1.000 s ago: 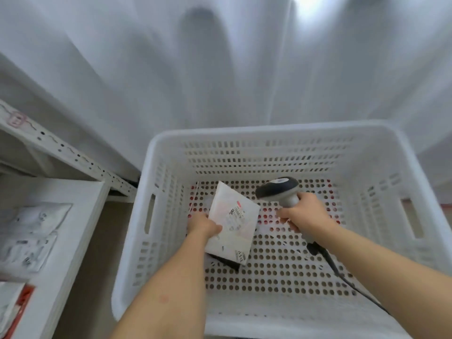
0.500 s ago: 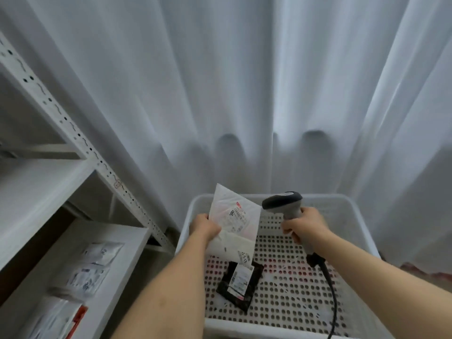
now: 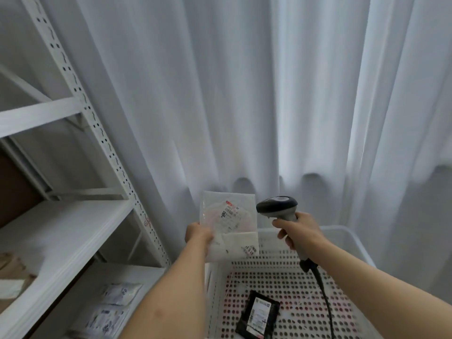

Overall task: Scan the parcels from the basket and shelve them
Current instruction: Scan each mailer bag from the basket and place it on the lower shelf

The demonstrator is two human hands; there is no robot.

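Seen from a head-worn camera looking forward and down, two bare forearms reach out over a white perforated basket [image 3: 347,237] in front of a pale, pleated curtain [image 3: 244,94]. The left hand [image 3: 198,234] grips a flat white parcel [image 3: 228,225] by its lower left edge, fingers curled round it, and holds it upright above the basket's near-left corner with its printed label and barcode turned toward the person. The right hand [image 3: 297,232] is wrapped round the handle of a grey and black barcode scanner [image 3: 277,206], whose head sits just beside the parcel's right edge and appears aimed across at the label; a dark cable [image 3: 324,289] trails from the handle down over the basket. Holding the parcel flat-faced and close to the scanner seems meant to give the reader a clear line to the barcode, so the scanning step looks to be the one in hand. One more item, a black parcel [image 3: 258,314] with a white label, lies flat on the basket floor, not yet picked up. To the left stands a white metal shelf [image 3: 61,228]; its lower level carries a few white packets [image 3: 115,304], probably where the scanned parcel belongs once the read is done.
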